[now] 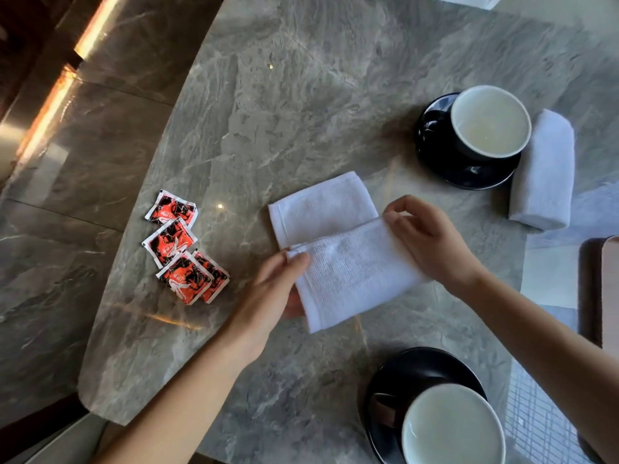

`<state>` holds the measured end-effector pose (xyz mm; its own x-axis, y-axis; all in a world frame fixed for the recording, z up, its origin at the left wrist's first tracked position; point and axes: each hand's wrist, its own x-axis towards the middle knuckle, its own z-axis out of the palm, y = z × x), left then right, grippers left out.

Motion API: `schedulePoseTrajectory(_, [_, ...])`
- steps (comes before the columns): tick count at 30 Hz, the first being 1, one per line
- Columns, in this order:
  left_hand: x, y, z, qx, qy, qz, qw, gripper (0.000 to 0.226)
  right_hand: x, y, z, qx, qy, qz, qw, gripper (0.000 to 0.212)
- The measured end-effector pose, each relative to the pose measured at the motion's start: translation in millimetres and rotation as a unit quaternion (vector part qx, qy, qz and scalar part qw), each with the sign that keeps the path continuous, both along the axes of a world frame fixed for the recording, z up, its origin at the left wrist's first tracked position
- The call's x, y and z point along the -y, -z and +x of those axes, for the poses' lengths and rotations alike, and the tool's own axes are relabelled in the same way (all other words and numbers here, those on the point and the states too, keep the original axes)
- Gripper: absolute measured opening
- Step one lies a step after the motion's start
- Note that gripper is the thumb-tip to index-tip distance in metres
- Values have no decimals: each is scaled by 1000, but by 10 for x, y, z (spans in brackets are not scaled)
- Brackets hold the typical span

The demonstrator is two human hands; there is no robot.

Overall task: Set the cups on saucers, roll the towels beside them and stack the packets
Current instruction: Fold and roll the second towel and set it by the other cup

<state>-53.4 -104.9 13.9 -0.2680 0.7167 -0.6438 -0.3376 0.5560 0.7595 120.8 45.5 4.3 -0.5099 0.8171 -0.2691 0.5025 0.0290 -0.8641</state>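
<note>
The towel (348, 272) lies half folded at the middle of the table (301, 95), my left hand (268, 293) pinching its left edge and my right hand (428, 242) pinching the flap's right corner; I judge both edges need squaring under even tension before rolling tight.

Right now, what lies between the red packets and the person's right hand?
In the head view, the half-folded white towel lies there, its left edge held by the left hand.
</note>
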Motion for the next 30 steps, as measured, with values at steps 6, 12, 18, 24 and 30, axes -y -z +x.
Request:
schedulePoseTrajectory(6, [-227, 49, -222, -122, 7, 41, 992, 16, -243, 84, -209, -42, -13, -17, 999, 8])
schedulePoseTrajectory(12, [-464, 250, -423, -288, 23, 75, 955, 26, -348, 243, -460, -5, 11, 112, 994, 15])
schedulePoseTrajectory(18, [-509, 361, -554, -336, 42, 81, 937, 40, -389, 307, -566, 89, -54, 238, 966, 16])
schedulePoseTrajectory(24, [-475, 383, -608, -433, 35, 35, 900, 13, -407, 346, -585, 114, -58, 275, 953, 19])
schedulePoseTrajectory(30, [-355, 144, -373, -568, 82, 154, 804, 31, -173, 101, -607, 83, -125, 386, 910, 28])
